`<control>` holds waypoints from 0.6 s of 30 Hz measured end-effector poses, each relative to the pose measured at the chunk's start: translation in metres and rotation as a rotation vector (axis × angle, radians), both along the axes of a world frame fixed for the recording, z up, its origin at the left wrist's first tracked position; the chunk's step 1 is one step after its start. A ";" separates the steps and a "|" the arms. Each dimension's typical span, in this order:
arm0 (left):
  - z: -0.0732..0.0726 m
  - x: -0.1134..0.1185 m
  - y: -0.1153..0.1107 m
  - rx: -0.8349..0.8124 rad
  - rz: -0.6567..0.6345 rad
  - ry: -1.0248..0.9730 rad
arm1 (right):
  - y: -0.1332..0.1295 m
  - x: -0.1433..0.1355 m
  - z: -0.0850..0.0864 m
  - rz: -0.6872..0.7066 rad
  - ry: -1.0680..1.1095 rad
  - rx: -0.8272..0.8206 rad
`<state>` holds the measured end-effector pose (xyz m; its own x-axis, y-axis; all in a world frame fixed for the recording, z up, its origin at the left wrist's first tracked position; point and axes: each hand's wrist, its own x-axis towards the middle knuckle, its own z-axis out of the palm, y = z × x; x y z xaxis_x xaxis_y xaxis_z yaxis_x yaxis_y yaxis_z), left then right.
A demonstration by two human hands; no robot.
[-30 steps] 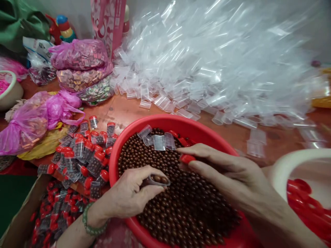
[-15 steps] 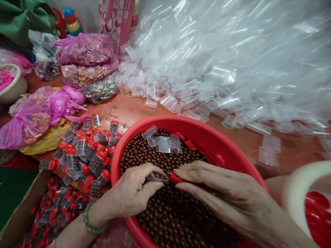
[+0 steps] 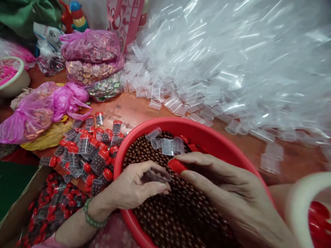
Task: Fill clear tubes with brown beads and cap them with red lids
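Observation:
My left hand (image 3: pixel 141 187) is closed round a small clear plastic tube (image 3: pixel 156 174), its open mouth facing right, with brown balls inside. Between thumb and fingers, my right hand (image 3: pixel 219 186) pinches a red cap (image 3: pixel 177 166), a short gap away from the tube's mouth. Both hands are over a red basin (image 3: pixel 232 148) of shiny brown balls (image 3: pixel 165 220). On the balls at the basin's far side lie several clear tubes (image 3: pixel 168 146) and, partly hidden behind my right hand, more red caps (image 3: pixel 198 148).
Filled red-capped tubes (image 3: pixel 88 151) are heaped left of the basin, with more in a box (image 3: pixel 24 196) below. A large pile of clear tubes (image 3: pixel 219 65) covers the back right. Pink bags (image 3: pixel 90 48) stand at back left; a white tub (image 3: pixel 301 206) of red caps is at right.
My right hand has lifted and turned, drawing the red cap slightly away from the tube. My left hand has tilted, showing more of the tube's mouth. The view has shifted slightly.

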<state>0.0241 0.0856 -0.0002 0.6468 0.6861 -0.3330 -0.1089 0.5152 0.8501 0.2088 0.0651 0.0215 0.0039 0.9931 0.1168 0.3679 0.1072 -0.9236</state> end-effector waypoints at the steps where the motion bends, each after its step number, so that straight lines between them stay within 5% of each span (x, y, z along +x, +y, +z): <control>1: 0.000 0.000 0.000 0.010 0.001 -0.009 | 0.000 -0.002 0.000 0.036 0.016 0.017; 5: -0.002 -0.001 -0.002 0.097 -0.009 -0.057 | -0.003 -0.011 -0.005 0.136 0.019 0.147; 18: -0.006 -0.001 -0.002 0.271 -0.018 0.160 | -0.012 -0.035 -0.015 -0.033 -0.017 0.254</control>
<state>0.0234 0.0836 -0.0061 0.6141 0.7525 -0.2380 0.0444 0.2681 0.9624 0.1736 0.0528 0.0066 0.0316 0.9312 0.3632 0.3900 0.3231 -0.8622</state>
